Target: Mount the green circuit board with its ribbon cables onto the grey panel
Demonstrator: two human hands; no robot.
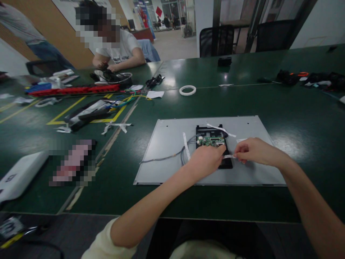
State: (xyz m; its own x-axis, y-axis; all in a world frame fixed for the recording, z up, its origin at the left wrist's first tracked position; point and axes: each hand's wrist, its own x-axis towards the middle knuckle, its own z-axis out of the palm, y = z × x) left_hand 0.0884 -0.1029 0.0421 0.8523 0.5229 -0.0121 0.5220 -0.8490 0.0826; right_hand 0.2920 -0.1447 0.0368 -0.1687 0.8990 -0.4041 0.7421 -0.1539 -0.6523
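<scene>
A flat grey panel [167,144] lies on the green table, with a black plastic frame [227,163] on its middle. Inside the frame sits a green circuit board [211,141]. My left hand [206,160] rests over the frame's near part with its fingers closed around the left end of a short strip of white tape [228,156]; the fingertips are partly hidden. At the strip's other end, my right hand [252,151] pinches it just above the panel. Grey cables [172,157] run left from the board, crossed by another white tape strip [186,145]. A third strip [221,130] lies across the frame's far edge.
Beyond the panel lies a white tape roll [188,90]. To the left are a blurred-out pink phone-shaped thing [72,162], a white box [23,174] and a dark bundle [88,113] with coloured wires. Across the table a person [121,54] handles dark cables.
</scene>
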